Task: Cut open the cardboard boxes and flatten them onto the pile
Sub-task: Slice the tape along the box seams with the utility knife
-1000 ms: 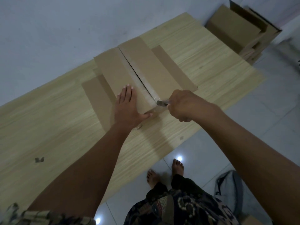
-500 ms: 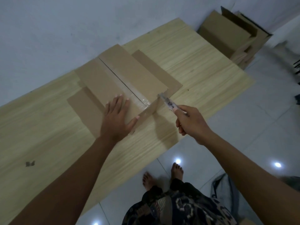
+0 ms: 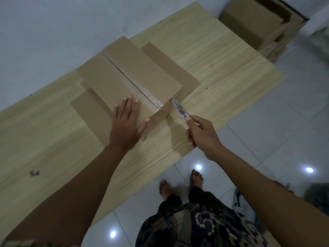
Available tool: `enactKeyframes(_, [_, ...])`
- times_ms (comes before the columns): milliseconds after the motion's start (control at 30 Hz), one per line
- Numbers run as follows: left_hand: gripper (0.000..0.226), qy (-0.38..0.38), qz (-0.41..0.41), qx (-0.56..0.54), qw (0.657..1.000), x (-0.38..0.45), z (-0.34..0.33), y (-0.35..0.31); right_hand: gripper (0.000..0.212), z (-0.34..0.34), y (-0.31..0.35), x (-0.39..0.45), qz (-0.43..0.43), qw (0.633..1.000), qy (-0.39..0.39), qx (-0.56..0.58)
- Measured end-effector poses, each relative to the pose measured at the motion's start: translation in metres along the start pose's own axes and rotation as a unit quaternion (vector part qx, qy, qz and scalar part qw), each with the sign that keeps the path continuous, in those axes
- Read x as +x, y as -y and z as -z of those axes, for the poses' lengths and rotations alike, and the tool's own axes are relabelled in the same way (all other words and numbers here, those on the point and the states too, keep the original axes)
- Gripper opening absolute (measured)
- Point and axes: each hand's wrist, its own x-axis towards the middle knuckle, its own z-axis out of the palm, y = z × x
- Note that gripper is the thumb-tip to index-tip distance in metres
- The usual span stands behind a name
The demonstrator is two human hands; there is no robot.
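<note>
step: slitting box (image 3: 135,81) tape at table's near edge | left hand (image 3: 127,124) flat on lid | right hand (image 3: 202,135) grips cutter (image 3: 179,109) | next: cut end seam

The left hand (image 3: 126,124) lies flat, palm down, fingers straight and pointing away, thumb spread to the right, arm stretched forward. The right hand (image 3: 203,137) is curled in a grip, forefinger extended, arm reaching in from the near right.
</note>
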Motion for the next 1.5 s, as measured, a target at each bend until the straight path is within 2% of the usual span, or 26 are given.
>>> enactKeyframes(333, [0.07, 0.04, 0.009, -0.023, 0.999, 0.0, 0.004, 0.003, 0.024, -0.01, 0.008, 0.012, -0.027, 0.998, 0.051, 0.007])
enactKeyframes(567, [0.075, 0.067, -0.008, -0.021, 0.997, -0.001, 0.005, 0.007, 0.033, 0.001, 0.013, 0.023, -0.042, 0.995, 0.089, -0.029])
enactKeyframes(900, [0.081, 0.063, -0.02, -0.002, 0.998, 0.0, 0.006, 0.006, 0.037, -0.012, 0.006, 0.029, -0.043, 0.991, 0.124, -0.032])
enactKeyframes(1500, [0.075, 0.037, -0.018, -0.008, 0.999, -0.001, 0.001, 0.007, 0.039, -0.009, 0.005, 0.031, -0.028, 0.988, 0.14, -0.057])
